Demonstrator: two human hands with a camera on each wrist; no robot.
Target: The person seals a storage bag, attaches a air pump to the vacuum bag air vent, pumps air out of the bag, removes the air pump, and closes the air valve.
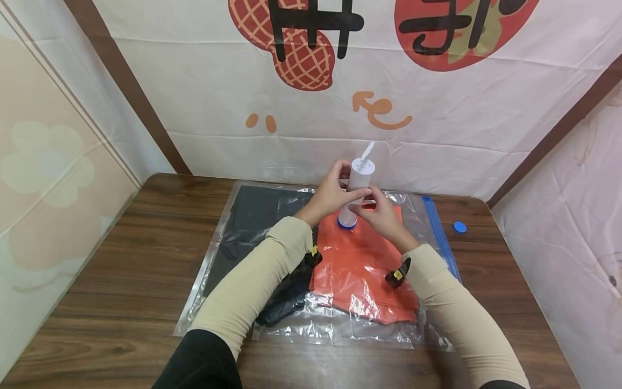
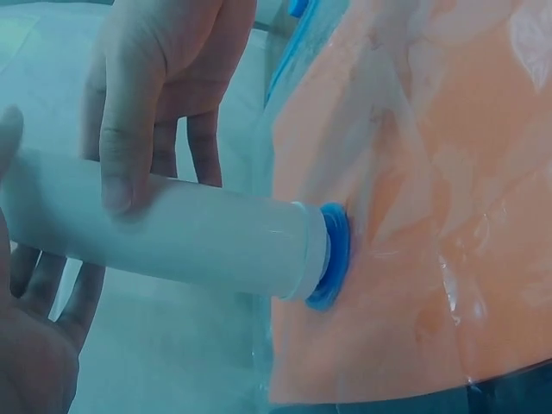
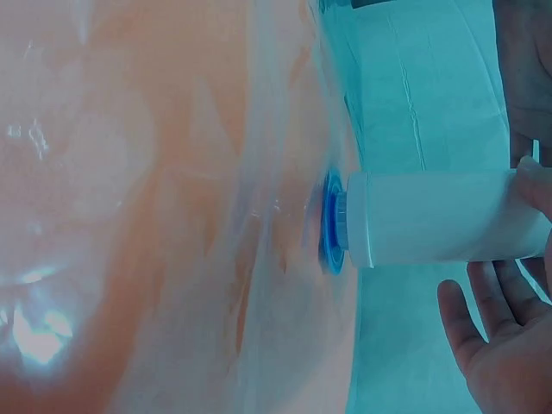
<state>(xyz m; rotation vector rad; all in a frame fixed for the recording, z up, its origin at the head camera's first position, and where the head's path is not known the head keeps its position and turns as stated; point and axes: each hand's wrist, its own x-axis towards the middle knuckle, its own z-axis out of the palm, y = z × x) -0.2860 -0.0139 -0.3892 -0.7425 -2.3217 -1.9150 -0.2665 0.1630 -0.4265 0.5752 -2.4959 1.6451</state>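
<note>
In the head view a white hand pump stands on the blue valve of a clear plastic storage bag. Its thin white handle sticks out of the top. My left hand grips the upper part of the tube from the left. Lower on the right side, my right hand holds the tube between thumb and fingers. Orange-red cloth lies in the bag beneath the valve. The left wrist view shows the pump's collar against the blue valve ring.
Folded black cloth fills the bag's left half. A blue zip strip edges its right side. On the brown wooden table a round blue cap lies to the right. Printed fabric hangs behind the table.
</note>
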